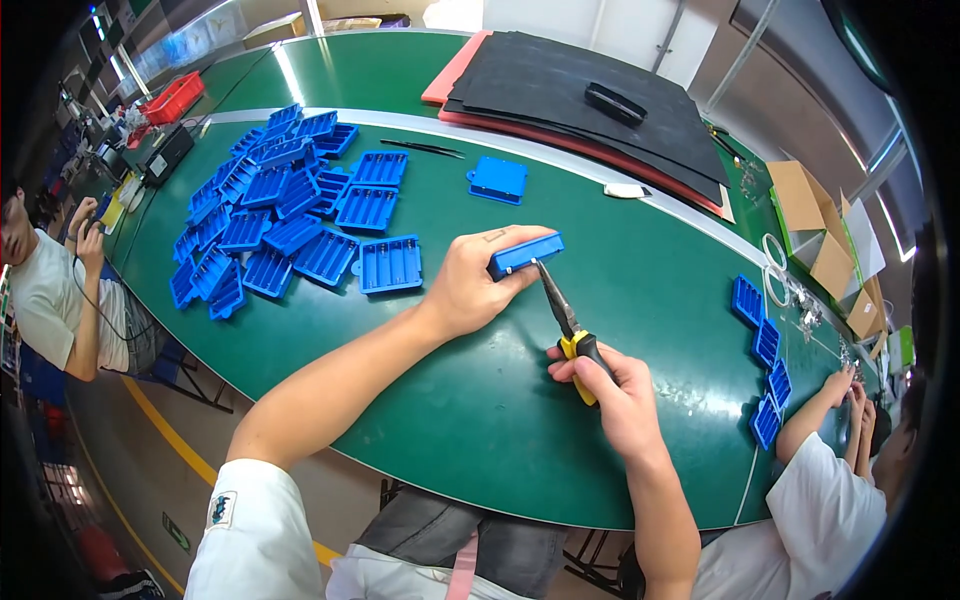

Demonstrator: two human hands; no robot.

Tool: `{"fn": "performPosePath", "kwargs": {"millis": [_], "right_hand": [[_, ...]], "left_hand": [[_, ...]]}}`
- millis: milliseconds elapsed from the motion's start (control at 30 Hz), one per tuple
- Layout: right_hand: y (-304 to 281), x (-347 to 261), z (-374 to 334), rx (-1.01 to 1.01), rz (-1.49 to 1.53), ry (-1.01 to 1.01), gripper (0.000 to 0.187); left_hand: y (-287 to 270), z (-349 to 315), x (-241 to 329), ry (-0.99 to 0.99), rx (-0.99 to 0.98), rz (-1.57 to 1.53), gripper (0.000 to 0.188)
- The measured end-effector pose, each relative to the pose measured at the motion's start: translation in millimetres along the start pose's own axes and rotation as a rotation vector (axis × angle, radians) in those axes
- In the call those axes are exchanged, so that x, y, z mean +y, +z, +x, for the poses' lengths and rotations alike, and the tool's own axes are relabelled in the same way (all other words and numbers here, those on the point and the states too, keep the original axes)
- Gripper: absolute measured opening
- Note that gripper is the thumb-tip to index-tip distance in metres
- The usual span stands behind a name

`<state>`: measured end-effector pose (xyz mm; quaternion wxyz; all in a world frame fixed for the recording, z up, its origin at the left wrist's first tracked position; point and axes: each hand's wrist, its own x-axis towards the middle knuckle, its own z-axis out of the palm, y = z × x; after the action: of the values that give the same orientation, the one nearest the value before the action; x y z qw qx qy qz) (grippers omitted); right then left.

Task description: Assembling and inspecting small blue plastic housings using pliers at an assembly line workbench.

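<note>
A blue plastic battery holder (527, 253) is gripped on edge in my left hand (475, 279), raised over the green table. My right hand (612, 391) is closed round the yellow and black handles of long-nose pliers (562, 312). Their tip meets the holder's near edge, though whether the jaws pinch anything is too small to tell. Left of my hands lies a large heap of blue battery holders (270, 200) with slotted compartments. One more holder (497, 180) rests alone, flat back up, beyond my left hand.
Black tweezers (422, 148) lie behind the heap. Black and red sheets (590, 110) are stacked at the back, a dark tray-like piece on top. Several holders (767, 345) form a row at right, near cardboard boxes (815, 225). Co-workers sit at left (70, 290) and right (820, 500).
</note>
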<state>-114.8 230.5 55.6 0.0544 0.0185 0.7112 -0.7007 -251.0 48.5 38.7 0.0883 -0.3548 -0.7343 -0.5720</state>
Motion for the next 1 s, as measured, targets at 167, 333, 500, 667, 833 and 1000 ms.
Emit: {"fn": "performPosePath", "kwargs": {"millis": [167,333,500,667,833,1000], "right_hand": [[1,-1,1,0.002,-0.013,-0.01,0.022],[0,-1,-3,0.05,-0.092,-0.026,0.021],[-9,21,1,0.022,-0.24,-0.036,0.026],[15,33,18,0.054,-0.061,-0.292,0.032],[2,9,-1,0.026,-0.113,-0.025,0.033],[-3,-5,-4,-0.042,-0.058,0.089,0.036]], "left_hand": [[-2,1,-3,0.071,0.014,0.034,0.038],[2,2,1,0.074,0.007,0.093,0.036],[11,1,-2,0.034,-0.047,0.221,0.035],[-10,-2,2,-0.023,0.023,0.184,0.031],[8,0,-3,0.006,-0.01,0.125,0.029],[-2,2,-7,0.052,-0.062,0.255,0.032]]}}
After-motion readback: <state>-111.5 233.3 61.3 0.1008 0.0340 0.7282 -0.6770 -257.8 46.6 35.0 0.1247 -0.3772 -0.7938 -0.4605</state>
